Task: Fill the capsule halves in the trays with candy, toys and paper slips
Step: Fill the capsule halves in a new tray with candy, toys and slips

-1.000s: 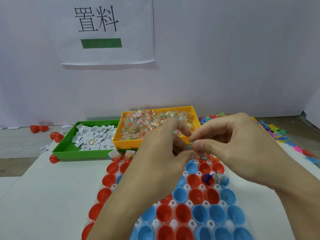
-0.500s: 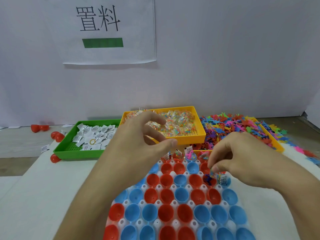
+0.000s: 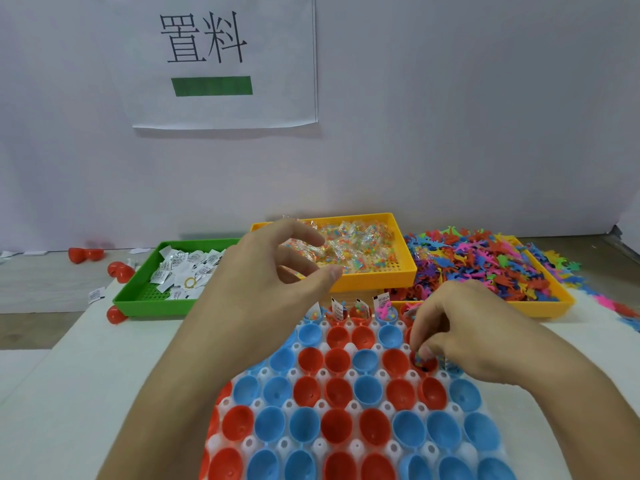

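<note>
Behind the worktop point(image 3: 86, 375) stood a pale wall carrying a paper sign point(image 3: 221, 60) with two black characters and a green bar. From the head camera, the right hand point(image 3: 464, 334) reached down over the far right part of the white capsule tray point(image 3: 349, 407), its fingertips point(image 3: 424, 351) pinching a small candy packet point(image 3: 419, 359) inside a red capsule half point(image 3: 424, 363), so this grip was closed on the packet. To the left of that grip and nearer the person lay rows of red and blue halves with nothing visible in them; just beyond it, the farthest row point(image 3: 356, 311) held candy, small toys and upright paper slips. The left hand point(image 3: 263, 289) hovered above the tray's far left side, fingers loosely curled and spread, gripping nothing. Past its fingertips sat the orange candy tray point(image 3: 381, 275), heaped with clear packets of coloured sweets. To the left of that hand was the green tray point(image 3: 152, 301) of white paper slips, with loose red capsule pieces point(image 3: 119, 271) beside it. Beyond the right-hand grip, a second orange tray point(image 3: 540, 306) overflowed with coloured plastic toys point(image 3: 485, 265).
</note>
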Available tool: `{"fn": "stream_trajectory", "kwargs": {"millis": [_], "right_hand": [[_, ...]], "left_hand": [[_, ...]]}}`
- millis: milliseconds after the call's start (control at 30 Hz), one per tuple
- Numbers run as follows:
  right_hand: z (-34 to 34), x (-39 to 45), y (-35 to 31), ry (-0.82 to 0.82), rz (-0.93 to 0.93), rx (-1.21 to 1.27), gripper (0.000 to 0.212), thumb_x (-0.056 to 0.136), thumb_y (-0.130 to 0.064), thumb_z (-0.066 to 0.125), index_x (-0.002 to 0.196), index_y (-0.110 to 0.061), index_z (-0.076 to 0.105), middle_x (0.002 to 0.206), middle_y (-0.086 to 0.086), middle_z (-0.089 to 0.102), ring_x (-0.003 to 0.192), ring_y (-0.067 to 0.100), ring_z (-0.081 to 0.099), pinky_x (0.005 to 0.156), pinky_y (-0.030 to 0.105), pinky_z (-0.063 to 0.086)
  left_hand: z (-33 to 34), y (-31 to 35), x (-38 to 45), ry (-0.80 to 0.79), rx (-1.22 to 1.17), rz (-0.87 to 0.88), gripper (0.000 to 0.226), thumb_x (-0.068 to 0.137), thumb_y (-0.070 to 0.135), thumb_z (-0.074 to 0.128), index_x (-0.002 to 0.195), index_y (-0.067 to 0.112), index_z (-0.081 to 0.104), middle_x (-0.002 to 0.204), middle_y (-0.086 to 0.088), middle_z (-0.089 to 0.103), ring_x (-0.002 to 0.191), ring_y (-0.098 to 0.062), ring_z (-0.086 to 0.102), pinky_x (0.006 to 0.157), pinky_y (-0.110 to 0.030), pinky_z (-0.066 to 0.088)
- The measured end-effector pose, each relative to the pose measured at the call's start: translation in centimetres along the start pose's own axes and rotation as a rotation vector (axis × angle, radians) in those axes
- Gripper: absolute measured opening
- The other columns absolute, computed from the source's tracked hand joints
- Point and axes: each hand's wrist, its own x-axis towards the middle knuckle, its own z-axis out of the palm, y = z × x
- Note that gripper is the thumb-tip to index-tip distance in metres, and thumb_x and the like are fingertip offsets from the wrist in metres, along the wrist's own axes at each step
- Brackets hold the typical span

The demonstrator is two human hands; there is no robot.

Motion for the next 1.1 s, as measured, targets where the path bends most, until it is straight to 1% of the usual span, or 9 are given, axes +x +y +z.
{"fn": "stream_trajectory", "kwargs": {"millis": [133, 333, 433, 533, 667, 800, 900, 1000, 1100], "right_hand": [[0.2, 0.1, 0.1, 0.0, 0.025, -0.025, 0.022, 0.082, -0.01, 0.079, 0.073, -0.03, 0.079, 0.075, -0.015, 0.072, 0.069, 0.001, 0.068, 0.054, 0.013, 0.051], [0.2, 0.0, 0.1, -0.002, 0.031, -0.058, 0.022, 0.084, -0.008, 0.077, 0.08, -0.029, 0.076, 0.084, -0.012, 0.07, 0.074, 0.004, 0.067, 0.058, 0.014, 0.052], [0.3, 0.1, 0.1, -0.005, 0.044, -0.08, 0.021, 0.084, -0.008, 0.077, 0.077, -0.027, 0.076, 0.088, -0.01, 0.067, 0.076, 0.005, 0.066, 0.056, 0.013, 0.049], [0.5, 0.2, 0.0, -0.008, 0.058, -0.108, 0.02, 0.084, -0.008, 0.077, 0.076, -0.025, 0.078, 0.092, -0.008, 0.064, 0.077, 0.006, 0.064, 0.054, 0.012, 0.046], [0.3, 0.0, -0.1, -0.008, 0.065, -0.114, 0.021, 0.086, -0.006, 0.074, 0.08, -0.025, 0.08, 0.096, -0.008, 0.067, 0.082, 0.005, 0.064, 0.064, 0.016, 0.054], [0.0, -0.3, -0.2, -0.008, 0.047, -0.111, 0.02, 0.088, -0.01, 0.073, 0.084, -0.029, 0.078, 0.093, -0.012, 0.066, 0.081, 0.004, 0.064, 0.069, 0.02, 0.057], [-0.2, -0.5, -0.1, 0.004, 0.022, -0.096, 0.02, 0.086, -0.013, 0.075, 0.085, -0.034, 0.075, 0.089, -0.013, 0.065, 0.077, 0.005, 0.064, 0.06, 0.016, 0.051], [-0.4, -0.7, -0.1, 0.021, -0.006, -0.084, 0.022, 0.087, -0.015, 0.075, 0.087, -0.037, 0.072, 0.086, -0.015, 0.064, 0.077, 0.005, 0.063, 0.057, 0.015, 0.047], [-0.5, -0.8, -0.2, 0.053, -0.036, -0.064, 0.023, 0.09, -0.017, 0.072, 0.087, -0.04, 0.068, 0.092, -0.014, 0.064, 0.083, 0.004, 0.062, 0.07, 0.021, 0.055]], "left_hand": [[-0.1, -0.3, 0.1, 0.006, 0.044, -0.016, 0.02, 0.081, 0.044, 0.071, 0.097, 0.037, 0.064, 0.08, 0.013, 0.072, 0.065, -0.001, 0.065, 0.055, -0.01, 0.045], [-0.2, -0.7, 0.1, 0.0, 0.107, -0.043, 0.017, 0.081, 0.047, 0.069, 0.095, 0.038, 0.064, 0.081, 0.012, 0.072, 0.068, 0.0, 0.066, 0.063, -0.019, 0.05], [0.1, -0.9, 0.1, -0.039, 0.151, -0.051, 0.006, 0.088, 0.035, 0.066, 0.093, 0.035, 0.064, 0.081, 0.01, 0.071, 0.068, -0.002, 0.066, 0.06, -0.022, 0.051], [0.6, -1.0, 0.1, -0.112, 0.22, -0.04, 0.015, 0.09, 0.018, 0.057, 0.087, 0.029, 0.067, 0.082, 0.009, 0.07, 0.071, -0.006, 0.065, 0.064, -0.025, 0.054], [1.0, -1.0, 0.0, -0.17, 0.327, -0.021, 0.019, 0.089, 0.02, 0.052, 0.088, 0.029, 0.069, 0.086, 0.012, 0.069, 0.079, -0.001, 0.063, 0.073, -0.019, 0.05], [-0.2, -2.0, -0.1, -0.136, 0.364, -0.075, 0.016, 0.091, 0.024, 0.055, 0.087, 0.029, 0.07, 0.082, 0.015, 0.068, 0.076, 0.002, 0.061, 0.065, -0.014, 0.049], [-2.0, -3.7, 1.1, -0.052, 0.444, -0.154, 0.015, 0.09, 0.023, 0.057, 0.085, 0.027, 0.07, 0.083, 0.015, 0.068, 0.073, 0.001, 0.062, 0.061, -0.015, 0.047], [-3.9, -6.4, 3.5, 0.056, 0.501, -0.252, 0.015, 0.091, 0.015, 0.058, 0.094, 0.019, 0.072, 0.09, 0.006, 0.07, 0.074, -0.004, 0.061, 0.058, -0.018, 0.043], [-5.2, -9.2, 6.0, 0.094, 0.59, -0.356, 0.016, 0.091, 0.01, 0.063, 0.103, 0.009, 0.073, 0.099, -0.008, 0.071, 0.079, -0.017, 0.063, 0.066, -0.027, 0.049]]}}
